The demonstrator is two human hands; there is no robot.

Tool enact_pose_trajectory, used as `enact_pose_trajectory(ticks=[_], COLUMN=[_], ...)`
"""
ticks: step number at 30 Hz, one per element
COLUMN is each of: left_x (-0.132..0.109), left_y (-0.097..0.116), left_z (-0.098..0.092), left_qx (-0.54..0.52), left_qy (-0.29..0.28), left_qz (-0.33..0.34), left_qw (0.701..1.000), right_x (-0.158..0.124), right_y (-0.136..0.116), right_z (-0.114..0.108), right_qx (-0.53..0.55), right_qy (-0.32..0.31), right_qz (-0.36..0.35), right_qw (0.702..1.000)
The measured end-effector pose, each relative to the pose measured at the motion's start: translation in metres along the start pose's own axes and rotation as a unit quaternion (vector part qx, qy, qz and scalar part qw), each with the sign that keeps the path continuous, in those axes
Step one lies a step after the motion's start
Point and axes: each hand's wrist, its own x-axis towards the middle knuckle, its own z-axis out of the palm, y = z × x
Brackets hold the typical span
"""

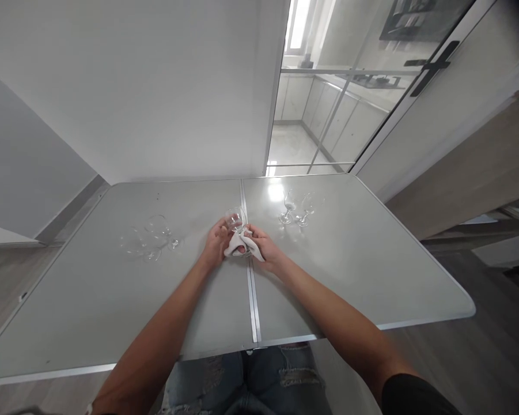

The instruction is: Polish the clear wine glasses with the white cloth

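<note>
A clear stemmed glass (235,217) is held over the middle of the table, close to its seam. My left hand (218,237) is closed around the bowl of this glass from the left side. A pale cloth (253,246) is gripped in my right hand (263,245) and wraps the lower part of the glass, hiding its stem and foot. Left of my hands, several clear stemmed glasses (158,226) are grouped on the table, some apparently lying on their sides. To the right, two more stemmed glasses (288,203) stand upright close together.
The grey folding table (349,276) has a metal rim and a central metal seam (253,311). A white wall (177,104) rises behind it. At the back right is a glass-paned door (328,109) with a black handle (436,68). Wooden shelving (466,167) stands to the right.
</note>
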Motion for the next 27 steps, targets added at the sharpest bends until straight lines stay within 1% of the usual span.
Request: enact_pose_trajectory(ticks=[1,2,3,5,6,7,8,10,11,12,13,14,15,16,17,18,19,20,21,22,23,24,26,27], left_x=[0.001,0.002,0.002,0.003,0.003,0.004,0.004,0.005,0.004,0.004,0.003,0.001,0.0,-0.001,-0.002,-0.003,-0.003,-0.003,-0.003,-0.002,-0.001,0.0,0.001,0.002], left_y=[0.0,-0.001,-0.002,-0.005,-0.008,-0.01,-0.011,-0.012,-0.012,-0.01,-0.009,-0.007,-0.006,-0.005,-0.004,-0.004,-0.004,-0.004,-0.005,-0.005,-0.006,-0.006,-0.007,-0.007], left_z=[-0.001,-0.001,-0.002,-0.003,-0.004,-0.004,-0.005,-0.005,-0.005,-0.005,-0.004,-0.004,-0.004,-0.003,-0.003,-0.003,-0.003,-0.003,-0.003,-0.003,-0.003,-0.003,-0.002,-0.002], left_qx=[-0.048,-0.076,-0.089,-0.093,-0.088,-0.081,-0.075,-0.067,-0.068,-0.071,-0.076,-0.084,-0.092,-0.1,-0.106,-0.109,-0.109,-0.108,-0.106,-0.103,-0.098,-0.092,-0.081,-0.077], left_qy=[-0.044,-0.071,-0.077,-0.05,-0.03,-0.011,0.004,0.022,0.023,0.02,0.014,0.008,0.001,-0.006,-0.01,-0.013,-0.014,-0.013,-0.011,-0.008,-0.002,0.004,0.017,0.022], left_qz=[-0.041,-0.063,-0.067,-0.038,-0.015,0.009,0.027,0.046,0.048,0.048,0.047,0.044,0.039,0.032,0.027,0.023,0.02,0.02,0.023,0.028,0.034,0.042,0.057,0.062], left_qw=[0.997,0.993,0.991,0.994,0.996,0.997,0.997,0.996,0.996,0.996,0.996,0.995,0.995,0.994,0.994,0.994,0.994,0.994,0.994,0.994,0.995,0.995,0.995,0.995], right_x=[0.0,0.0,0.0,0.001,0.001,0.001,0.0,-0.001,-0.002,-0.002,-0.002,-0.002,-0.002,-0.002,-0.002,-0.002,-0.002,-0.003,-0.003,-0.003,-0.004,-0.004,-0.005,-0.004], right_y=[-0.001,-0.002,-0.002,0.0,0.001,0.002,0.004,0.006,0.006,0.006,0.005,0.003,0.001,-0.002,-0.005,-0.007,-0.009,-0.01,-0.01,-0.009,-0.007,-0.004,0.002,0.005], right_z=[-0.001,-0.002,-0.004,-0.007,-0.009,-0.011,-0.012,-0.012,-0.011,-0.009,-0.007,-0.005,-0.003,-0.001,0.0,0.0,0.0,0.0,-0.001,-0.002,-0.004,-0.005,-0.007,-0.007], right_qx=[-0.003,-0.014,-0.033,-0.116,-0.186,-0.271,-0.363,-0.517,-0.559,-0.573,-0.559,-0.516,-0.449,-0.367,-0.283,-0.213,-0.168,-0.156,-0.182,-0.242,-0.329,-0.427,-0.601,-0.658], right_qy=[-0.016,-0.027,-0.03,-0.014,0.011,0.044,0.079,0.128,0.141,0.143,0.135,0.118,0.092,0.057,0.02,-0.014,-0.035,-0.04,-0.029,-0.003,0.032,0.068,0.117,0.126], right_qz=[0.011,0.019,0.021,-0.004,-0.034,-0.074,-0.117,-0.184,-0.202,-0.205,-0.194,-0.17,-0.135,-0.092,-0.048,-0.01,0.012,0.015,-0.002,-0.037,-0.082,-0.129,-0.206,-0.232], right_qw=[1.0,0.999,0.999,0.993,0.982,0.959,0.921,0.826,0.792,0.78,0.795,0.831,0.878,0.924,0.958,0.977,0.985,0.987,0.983,0.969,0.94,0.892,0.763,0.705])
